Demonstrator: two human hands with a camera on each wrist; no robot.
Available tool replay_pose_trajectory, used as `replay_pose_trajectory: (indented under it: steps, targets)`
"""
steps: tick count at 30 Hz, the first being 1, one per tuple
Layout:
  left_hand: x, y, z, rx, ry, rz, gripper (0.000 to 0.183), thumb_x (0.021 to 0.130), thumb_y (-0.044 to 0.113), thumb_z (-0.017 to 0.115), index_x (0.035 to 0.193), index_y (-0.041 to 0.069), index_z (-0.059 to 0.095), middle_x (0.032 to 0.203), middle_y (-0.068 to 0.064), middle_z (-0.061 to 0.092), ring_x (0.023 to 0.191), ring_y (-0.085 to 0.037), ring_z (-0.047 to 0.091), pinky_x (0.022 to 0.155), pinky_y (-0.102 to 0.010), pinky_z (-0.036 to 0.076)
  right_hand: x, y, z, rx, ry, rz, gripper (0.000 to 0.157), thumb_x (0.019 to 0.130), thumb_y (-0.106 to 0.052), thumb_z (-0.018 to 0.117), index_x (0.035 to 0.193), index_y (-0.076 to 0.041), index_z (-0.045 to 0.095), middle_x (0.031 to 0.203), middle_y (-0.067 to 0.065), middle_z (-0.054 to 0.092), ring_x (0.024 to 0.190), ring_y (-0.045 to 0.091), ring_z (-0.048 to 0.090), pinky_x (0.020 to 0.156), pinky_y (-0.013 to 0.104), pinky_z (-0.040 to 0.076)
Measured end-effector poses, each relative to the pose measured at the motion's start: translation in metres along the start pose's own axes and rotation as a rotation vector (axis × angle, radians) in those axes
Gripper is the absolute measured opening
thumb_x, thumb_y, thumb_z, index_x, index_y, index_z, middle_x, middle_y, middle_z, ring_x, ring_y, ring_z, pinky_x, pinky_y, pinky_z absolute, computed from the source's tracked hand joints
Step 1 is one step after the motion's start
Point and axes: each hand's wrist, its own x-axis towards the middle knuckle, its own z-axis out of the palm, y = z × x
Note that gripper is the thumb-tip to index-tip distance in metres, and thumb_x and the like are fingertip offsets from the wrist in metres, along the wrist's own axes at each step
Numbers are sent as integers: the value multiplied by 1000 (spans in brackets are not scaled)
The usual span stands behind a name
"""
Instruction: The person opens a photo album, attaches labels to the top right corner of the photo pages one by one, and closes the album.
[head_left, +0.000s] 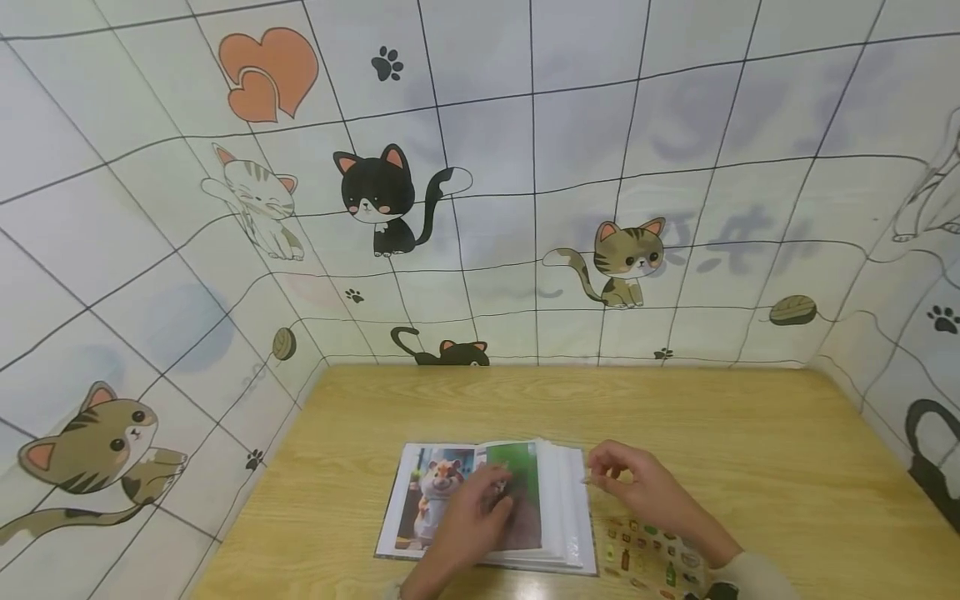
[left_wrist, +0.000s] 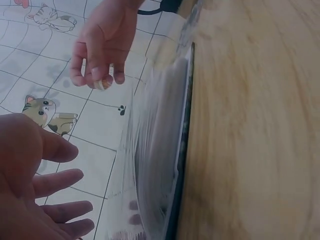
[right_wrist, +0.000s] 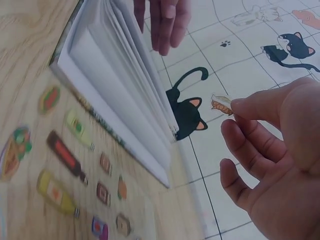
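Observation:
An open photo album (head_left: 572, 508) lies on the table, with a hamster picture (head_left: 441, 492) on its left page and a green-backed picture (head_left: 528, 479) on the right. My left hand (head_left: 472, 515) is over the open pages, fingers spread and relaxed, holding nothing in the left wrist view. Just beyond the album's right edge, my right hand (head_left: 641, 483) pinches a small sticker (right_wrist: 221, 104) between thumb and index finger. The sticker is brown and orange with a white edge, raised above the table. Below that hand lies a clear sticker sheet (head_left: 648, 554) printed with food and bottles.
The wooden table (head_left: 315, 500) meets a tiled-pattern wall (head_left: 495, 250) printed with cartoon cats at the back, and side walls at left and right. The album's loose pages (right_wrist: 115, 75) stand slightly fanned at its right side.

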Motion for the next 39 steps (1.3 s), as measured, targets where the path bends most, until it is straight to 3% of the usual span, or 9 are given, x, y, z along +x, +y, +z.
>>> replay_pose_trajectory:
  steps: [7, 13, 17, 20, 23, 27, 33, 39]
  targets:
    - [-11, -9, -8, 75, -32, -67, 43, 91, 13, 65, 132, 4, 59, 144, -20, 51, 138, -42, 41, 109, -63, 32, 15, -12, 14, 31, -20, -26, 6, 94, -9, 66, 100, -11, 65, 91, -4, 66, 82, 9, 60, 74, 29, 52]
    - [-18, -16, -10, 191, -18, 23, 49, 87, 11, 68, 133, 0, 57, 142, -26, 50, 131, -46, 46, 105, -66, 34, 34, -21, 30, 54, -38, -88, 5, 94, -10, 66, 99, -10, 66, 92, -5, 66, 82, 8, 59, 72, 28, 52]
    - [-20, -19, -10, 245, -28, 37, 51, 86, 13, 71, 134, 2, 56, 138, -24, 54, 129, -45, 47, 104, -66, 35, 47, -25, 43, 67, -53, -105, 5, 93, -14, 68, 97, -10, 66, 91, -4, 66, 82, 9, 60, 73, 27, 52]
    - [-22, -21, -10, 291, -66, 35, 54, 87, 17, 70, 137, 3, 54, 139, -21, 54, 131, -43, 46, 105, -66, 33, 57, -30, 51, 81, -69, -65, 5, 92, -14, 69, 95, -11, 66, 90, -4, 66, 83, 9, 60, 74, 27, 52]
    - [-24, -20, -12, 318, -130, -12, 56, 91, 24, 67, 142, 4, 50, 144, -22, 49, 136, -46, 39, 109, -68, 27, 66, -34, 58, 90, -88, 1, 5, 92, -12, 69, 94, -10, 66, 87, -3, 64, 81, 10, 58, 72, 25, 51]
    - [-27, -18, -16, 316, -203, -86, 59, 96, 33, 62, 145, 5, 46, 149, -29, 40, 141, -50, 29, 109, -73, 18, 77, -38, 66, 100, -96, 29, 3, 92, -10, 68, 94, -8, 66, 86, -2, 62, 76, 10, 53, 68, 23, 47]
    - [-29, -20, -17, 330, -266, -115, 62, 100, 40, 53, 151, 7, 38, 153, -32, 31, 143, -53, 21, 105, -79, 13, 94, -40, 78, 127, -86, 52, 4, 90, -4, 68, 93, -6, 68, 88, 0, 65, 73, 10, 53, 63, 23, 47]
    - [-29, -21, -16, 391, -345, -150, 65, 103, 50, 40, 154, 11, 32, 159, -29, 22, 146, -51, 14, 104, -80, 11, 110, -39, 91, 235, -86, 193, 7, 90, -4, 67, 96, -2, 67, 89, 4, 64, 76, 21, 61, 65, 35, 55]
